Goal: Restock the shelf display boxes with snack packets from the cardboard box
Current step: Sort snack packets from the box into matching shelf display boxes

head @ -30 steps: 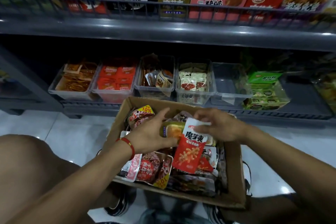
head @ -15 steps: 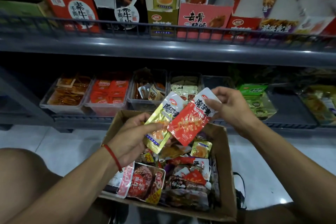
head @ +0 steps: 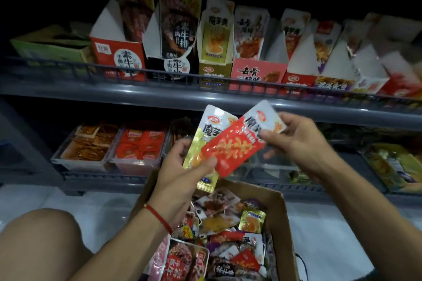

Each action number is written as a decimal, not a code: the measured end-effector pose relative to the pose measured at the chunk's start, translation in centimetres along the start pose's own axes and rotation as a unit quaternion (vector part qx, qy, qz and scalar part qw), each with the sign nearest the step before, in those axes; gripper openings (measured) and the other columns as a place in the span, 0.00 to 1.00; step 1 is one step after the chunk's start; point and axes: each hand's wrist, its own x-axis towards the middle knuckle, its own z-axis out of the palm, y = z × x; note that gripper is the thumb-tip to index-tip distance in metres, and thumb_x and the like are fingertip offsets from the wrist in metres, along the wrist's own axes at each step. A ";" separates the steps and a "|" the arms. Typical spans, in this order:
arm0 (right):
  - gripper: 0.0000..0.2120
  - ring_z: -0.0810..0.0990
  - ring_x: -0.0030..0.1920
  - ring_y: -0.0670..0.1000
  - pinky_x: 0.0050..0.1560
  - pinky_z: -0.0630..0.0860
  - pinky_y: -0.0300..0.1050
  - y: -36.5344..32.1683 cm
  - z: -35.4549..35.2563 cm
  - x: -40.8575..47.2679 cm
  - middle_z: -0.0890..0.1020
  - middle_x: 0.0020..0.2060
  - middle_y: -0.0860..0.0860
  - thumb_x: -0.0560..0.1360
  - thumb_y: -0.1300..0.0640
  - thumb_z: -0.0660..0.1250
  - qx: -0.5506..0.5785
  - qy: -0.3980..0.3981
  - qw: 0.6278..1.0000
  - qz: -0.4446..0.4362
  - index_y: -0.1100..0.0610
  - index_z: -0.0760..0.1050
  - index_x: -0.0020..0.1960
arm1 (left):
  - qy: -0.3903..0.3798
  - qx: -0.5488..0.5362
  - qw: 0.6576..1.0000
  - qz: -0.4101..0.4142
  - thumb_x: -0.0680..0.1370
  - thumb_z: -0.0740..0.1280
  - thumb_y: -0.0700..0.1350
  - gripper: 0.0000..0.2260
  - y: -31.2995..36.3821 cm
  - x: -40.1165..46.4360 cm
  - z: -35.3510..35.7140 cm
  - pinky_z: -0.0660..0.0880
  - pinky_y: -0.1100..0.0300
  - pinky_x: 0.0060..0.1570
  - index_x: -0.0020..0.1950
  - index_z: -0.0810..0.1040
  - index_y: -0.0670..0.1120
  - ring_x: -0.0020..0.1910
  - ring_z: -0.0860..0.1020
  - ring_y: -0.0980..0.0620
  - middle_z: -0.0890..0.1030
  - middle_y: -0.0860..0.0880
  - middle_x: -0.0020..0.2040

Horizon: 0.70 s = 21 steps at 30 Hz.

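The left hand (head: 180, 173) pinches the low ends of a gold packet (head: 203, 143), half hidden, and the overlapping red packet (head: 235, 146). The right hand (head: 294, 141) apparently pinches the red one's upper end; both slant up-right above the cardboard box (head: 283, 217).

Both hands rose out of the cardboard box (head: 282, 217) and came up in front of the lower shelf edge. A second earlier the right hand (head: 294, 141) pinched the red packet (head: 233, 146) low among the loose packets; it carried that packet up by its white top end. The left hand (head: 182, 166), which had been reaching down beside it, lifted the gold packet (head: 201, 141) and took hold of both packets' lower ends under its thumb. The red packet came to lie across the gold one, just above the left grip.
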 end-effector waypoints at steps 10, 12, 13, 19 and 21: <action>0.06 0.83 0.52 0.54 0.51 0.83 0.57 -13.0 -10.7 6.2 0.81 0.52 0.53 0.79 0.47 0.66 -0.317 0.344 0.860 -0.206 0.48 0.75 0.53 | 0.009 -0.081 0.996 0.028 0.79 0.67 0.38 0.07 2.9 0.7 -2.2 0.81 0.49 0.44 0.56 0.79 0.43 0.44 0.85 0.43 0.86 0.38 0.52; 0.13 0.80 0.54 0.53 0.54 0.80 0.50 -14.0 -11.5 8.1 0.79 0.55 0.53 0.82 0.52 0.66 -0.353 0.350 0.844 -0.201 0.57 0.75 0.63 | 0.010 -0.087 0.996 0.029 0.76 0.69 0.40 0.10 2.8 0.6 -2.3 0.79 0.44 0.52 0.57 0.79 0.42 0.47 0.84 0.39 0.86 0.38 0.53; 0.15 0.79 0.55 0.53 0.54 0.77 0.47 -14.4 -11.6 9.0 0.79 0.56 0.54 0.82 0.54 0.65 -0.369 0.352 0.838 -0.196 0.59 0.74 0.66 | 0.011 -0.087 0.996 0.027 0.75 0.69 0.42 0.11 2.8 0.5 -2.3 0.78 0.43 0.53 0.57 0.79 0.42 0.48 0.84 0.37 0.86 0.37 0.53; 0.16 0.80 0.58 0.59 0.50 0.71 0.44 -15.3 -11.7 14.6 0.80 0.62 0.60 0.81 0.57 0.67 -0.473 0.289 0.825 -0.112 0.59 0.75 0.68 | 0.005 -0.087 0.996 0.009 0.80 0.66 0.39 0.06 3.2 1.3 -1.9 0.79 0.50 0.43 0.56 0.80 0.43 0.45 0.84 0.39 0.86 0.38 0.52; 0.15 0.80 0.59 0.61 0.52 0.74 0.48 -14.9 -11.3 16.0 0.81 0.61 0.60 0.80 0.58 0.68 -0.516 0.245 0.814 -0.106 0.58 0.77 0.67 | -0.001 -0.087 0.996 0.010 0.80 0.66 0.41 0.06 3.4 1.7 -1.9 0.79 0.49 0.44 0.56 0.80 0.45 0.47 0.83 0.38 0.86 0.38 0.53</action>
